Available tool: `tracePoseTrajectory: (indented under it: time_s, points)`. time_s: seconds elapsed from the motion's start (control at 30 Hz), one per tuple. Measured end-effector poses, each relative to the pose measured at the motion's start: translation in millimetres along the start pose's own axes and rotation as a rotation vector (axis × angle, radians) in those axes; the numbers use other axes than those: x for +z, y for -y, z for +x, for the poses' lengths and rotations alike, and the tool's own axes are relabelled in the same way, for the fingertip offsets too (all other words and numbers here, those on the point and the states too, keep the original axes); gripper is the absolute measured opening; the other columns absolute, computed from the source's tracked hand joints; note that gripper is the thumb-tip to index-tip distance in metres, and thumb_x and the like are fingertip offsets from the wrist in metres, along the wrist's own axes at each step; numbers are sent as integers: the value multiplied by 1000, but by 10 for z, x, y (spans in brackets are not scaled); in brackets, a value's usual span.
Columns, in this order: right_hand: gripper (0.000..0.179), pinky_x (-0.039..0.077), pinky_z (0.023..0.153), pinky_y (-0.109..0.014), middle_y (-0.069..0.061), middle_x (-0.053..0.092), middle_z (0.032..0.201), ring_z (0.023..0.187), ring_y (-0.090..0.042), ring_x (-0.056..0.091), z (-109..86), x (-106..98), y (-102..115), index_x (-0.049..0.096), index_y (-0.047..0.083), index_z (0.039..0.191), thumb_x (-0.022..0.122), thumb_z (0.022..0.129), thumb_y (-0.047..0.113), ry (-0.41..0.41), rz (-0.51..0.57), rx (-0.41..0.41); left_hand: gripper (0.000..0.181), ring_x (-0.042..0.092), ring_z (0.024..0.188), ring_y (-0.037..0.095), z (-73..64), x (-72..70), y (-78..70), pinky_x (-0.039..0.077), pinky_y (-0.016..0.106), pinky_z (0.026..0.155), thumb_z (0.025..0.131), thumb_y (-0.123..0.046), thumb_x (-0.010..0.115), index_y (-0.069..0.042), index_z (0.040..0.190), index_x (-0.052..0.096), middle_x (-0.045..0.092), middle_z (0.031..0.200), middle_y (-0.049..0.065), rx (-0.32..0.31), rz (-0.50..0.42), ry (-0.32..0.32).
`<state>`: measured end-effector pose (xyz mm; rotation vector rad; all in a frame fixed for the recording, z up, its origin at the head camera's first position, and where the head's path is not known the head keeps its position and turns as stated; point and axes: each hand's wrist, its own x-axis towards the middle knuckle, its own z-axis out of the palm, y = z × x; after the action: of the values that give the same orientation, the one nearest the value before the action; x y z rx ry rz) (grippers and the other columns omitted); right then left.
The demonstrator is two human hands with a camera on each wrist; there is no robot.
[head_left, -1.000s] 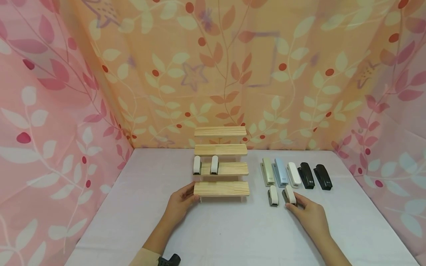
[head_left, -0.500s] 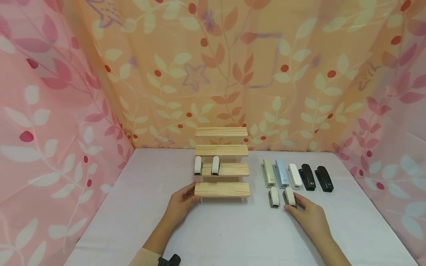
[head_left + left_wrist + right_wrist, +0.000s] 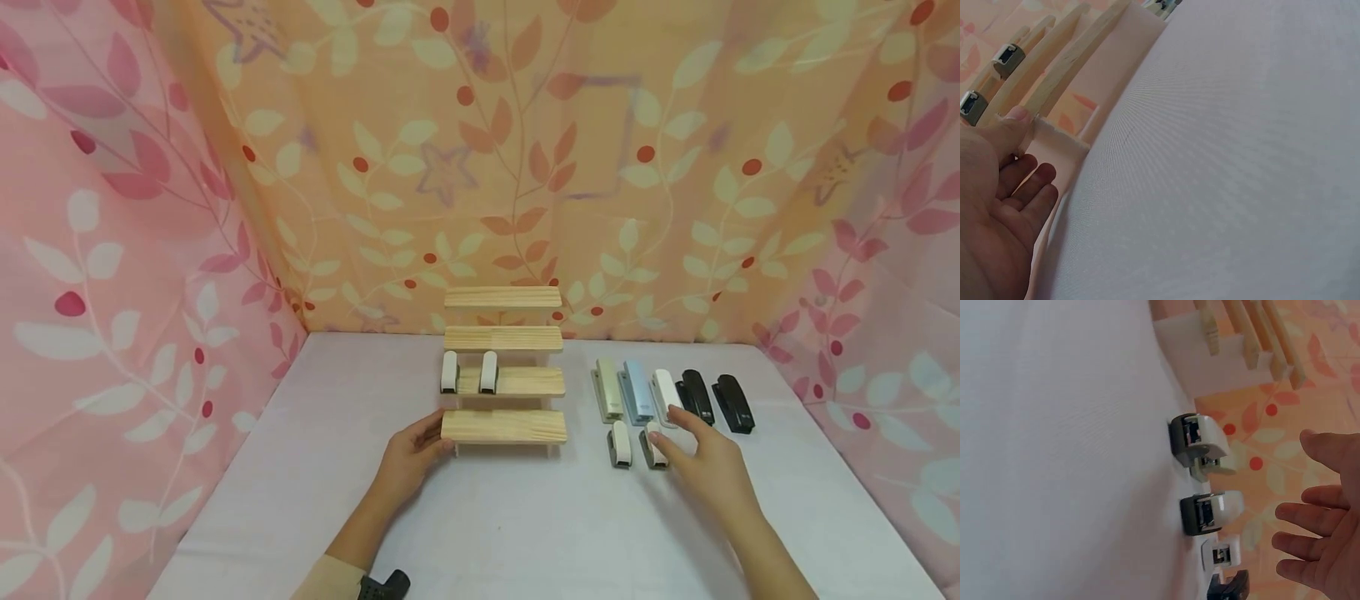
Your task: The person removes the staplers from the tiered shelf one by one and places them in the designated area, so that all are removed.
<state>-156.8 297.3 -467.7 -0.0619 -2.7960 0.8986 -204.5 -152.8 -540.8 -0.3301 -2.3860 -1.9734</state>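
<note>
In the head view my left hand [image 3: 408, 458] holds the left end of a four-step wooden display stand [image 3: 502, 427]. The left wrist view shows the thumb on the board's end and the other fingers curled at its side panel [image 3: 1057, 147]. My right hand [image 3: 712, 471] hovers with spread fingers over a small white-topped stapler [image 3: 655, 452]; the right wrist view shows a gap between the fingers and that stapler [image 3: 1210, 512]. A similar small stapler [image 3: 620, 446] stands to its left. Two more small staplers, one at the left end [image 3: 449, 372] and one mid-board [image 3: 489, 372], sit on the second step.
Behind the small staplers lies a row of larger ones: green [image 3: 610, 392], blue [image 3: 637, 393], white [image 3: 663, 390], and two black, one [image 3: 698, 397] beside the other [image 3: 733, 406]. Floral curtains [image 3: 405, 167] enclose the white table [image 3: 330, 383] at the back and sides.
My right hand has let go of the small white-topped stapler and lifted, its fingers spreading. The stapler stays on the table. My left hand keeps its place on the stand.
</note>
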Motion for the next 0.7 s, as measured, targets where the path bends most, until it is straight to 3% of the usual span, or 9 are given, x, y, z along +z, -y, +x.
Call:
tracePoseTrajectory:
  time_s: [0.23,0.43,0.7]
  points:
    - [73,45,102,-71,-22,61,141,134,-49,50,75,-59,340,52,8,149,66,96,57,16,30,-66,60,62,129,29,11,-1,4,54,23,101,90,-17,79,-5,145,57,61,143,14,-10,-17,-2]
    - [73,49,102,-67,-18,60,144,137,-46,50,139,43,580,53,11,149,65,95,60,25,60,-91,60,62,129,28,10,-3,23,55,23,101,90,-18,79,-7,145,57,60,144,12,-16,-6,-2]
    - [64,48,108,-62,-12,63,143,137,-38,53,274,195,918,55,11,147,74,95,44,-4,118,-190,60,62,129,27,9,-1,14,55,23,101,91,-19,79,-7,145,57,60,144,11,-4,-5,3]
